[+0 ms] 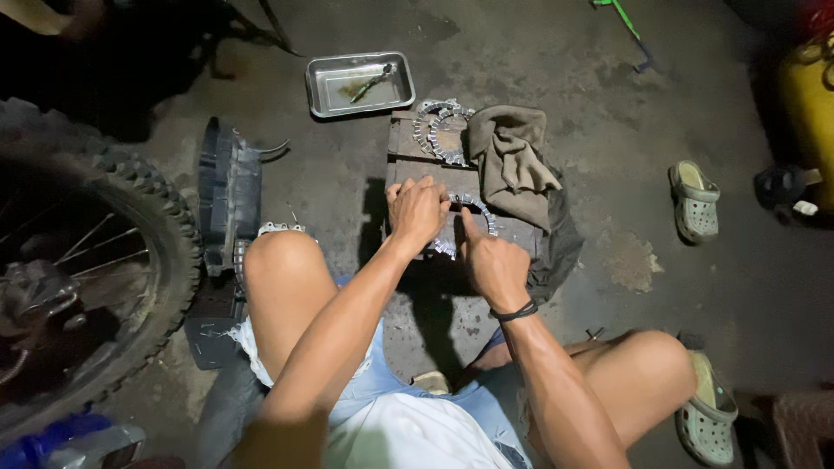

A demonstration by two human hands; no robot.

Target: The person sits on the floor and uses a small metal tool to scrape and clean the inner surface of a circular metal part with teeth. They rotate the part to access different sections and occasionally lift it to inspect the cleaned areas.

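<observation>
I squat over a small wooden block [408,156] on the concrete floor. My left hand [417,210] presses down on a toothed metal ring plate [479,214] that lies on the block. My right hand [492,259] rests against the same plate's near edge, its thumb pointing up along the rim. Most of the plate is hidden under my hands. A stack of similar toothed ring plates [443,130] lies at the block's far end. A dirty brown rag [512,156] is draped over the block's right side.
A shallow metal tray [360,84] with a small tool in it sits beyond the block. A knobby motorcycle wheel [87,252] stands at left beside a dark plastic part [228,195]. A grey clog [695,201] lies at right; a yellow container [808,104] is far right.
</observation>
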